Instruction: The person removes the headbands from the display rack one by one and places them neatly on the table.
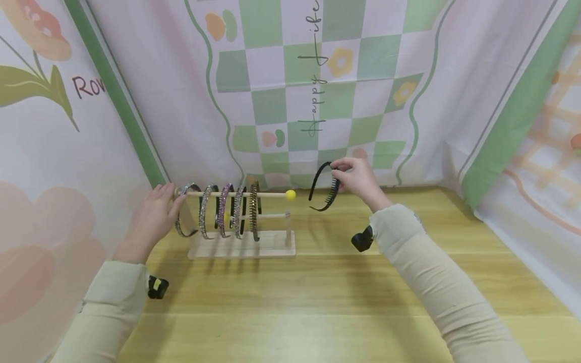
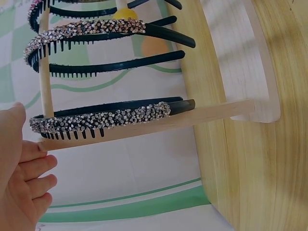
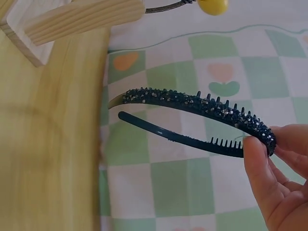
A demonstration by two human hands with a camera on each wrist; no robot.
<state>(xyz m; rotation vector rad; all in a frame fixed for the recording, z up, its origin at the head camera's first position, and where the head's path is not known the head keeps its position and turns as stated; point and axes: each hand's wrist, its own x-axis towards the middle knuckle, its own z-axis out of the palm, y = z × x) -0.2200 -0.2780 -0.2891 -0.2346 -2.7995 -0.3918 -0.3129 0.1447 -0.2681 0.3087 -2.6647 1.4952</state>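
Clamped between the thumb and fingers of the right hand (image 1: pixel 356 177), at the curved top of a black headband (image 3: pixel 166 99). Held in midair to the right of a wooden rack (image 1: pixel 279 248), apart from its upper rod (image 1: pixel 274 194) and the yellow ball (image 1: pixel 290 195) at the tip. In the right wrist view, gripped only at the bend, with both ends free and directed away from the fingers; set with dark glittering stones on one arm and fitted with comb teeth. Touched near the top of its upright (image 2: pixel 216 114), at the rack's other end, by fingertips of the left hand (image 1: pixel 152 214), with thumb and fingers apart. Loaded along the upper rod, between left hand and ball, with five other headbands (image 1: pixel 223 212). Placed on a wood-grain table (image 1: pixel 281 297), before a checked curtain (image 1: pixel 301 70).
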